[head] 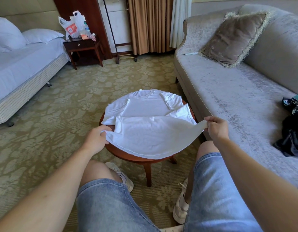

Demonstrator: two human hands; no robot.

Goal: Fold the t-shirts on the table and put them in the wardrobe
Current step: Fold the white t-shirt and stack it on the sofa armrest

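Note:
A white t-shirt lies spread on a small round wooden table, collar at the far side and sleeves out to the sides. Its lower half is lifted off the table and stretched between my hands. My left hand grips the left corner of the hem at the table's near-left edge. My right hand pinches the right corner, held out past the table's right edge. The hem sags in a curve over the table's near rim. No wardrobe is in view.
A grey sofa with a fringed cushion stands at the right, with dark clothing lying on its seat. A bed is at the left, a nightstand with bags behind it. My knees flank the table.

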